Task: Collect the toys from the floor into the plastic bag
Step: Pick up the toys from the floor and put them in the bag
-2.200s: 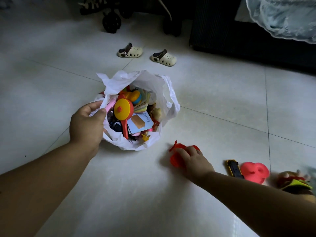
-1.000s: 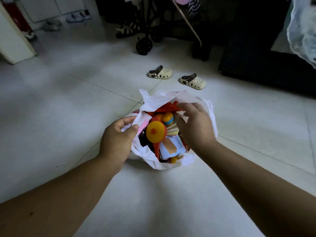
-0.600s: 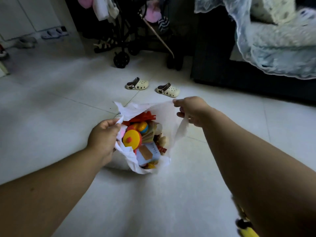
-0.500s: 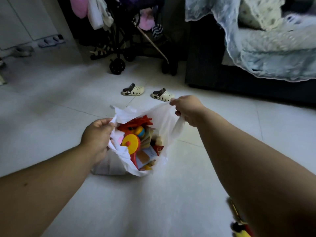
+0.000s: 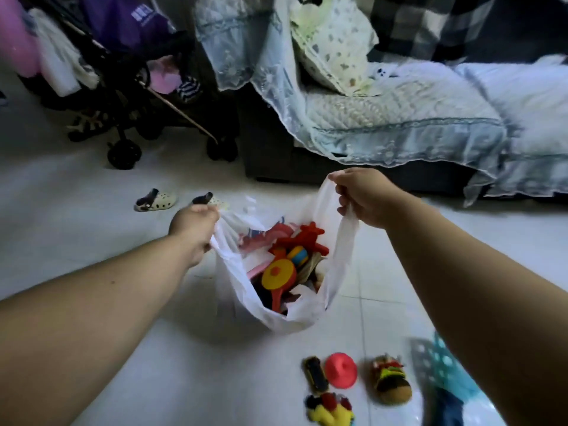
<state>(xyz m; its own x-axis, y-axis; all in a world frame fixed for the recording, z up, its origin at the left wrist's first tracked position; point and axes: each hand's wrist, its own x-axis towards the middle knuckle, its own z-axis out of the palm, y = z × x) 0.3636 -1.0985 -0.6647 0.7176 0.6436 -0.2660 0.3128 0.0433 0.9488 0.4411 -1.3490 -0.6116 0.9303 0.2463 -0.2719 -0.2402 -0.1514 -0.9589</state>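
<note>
A white plastic bag (image 5: 236,284) hangs open between my hands, full of colourful toys such as a yellow and orange toy pan (image 5: 278,276) and a red plastic toy (image 5: 307,238). My left hand (image 5: 193,226) grips the bag's left handle. My right hand (image 5: 361,195) grips the right handle, held a little higher. On the floor near me lie a dark toy car (image 5: 315,375), a pink round toy (image 5: 341,370), a plush burger (image 5: 390,384) and a yellow and red toy (image 5: 330,410).
A dark sofa (image 5: 276,161) with pale covers stands behind the bag on the right. A black stroller (image 5: 129,118) stands at the back left. Two small cream shoes (image 5: 155,199) lie on the tiled floor. A teal perforated basket (image 5: 439,364) sits under my right forearm.
My right hand dropped the red toy into the bag, then took the right handle. Both hands have pulled the handles up and apart, and the bag now hangs stretched between them.
</note>
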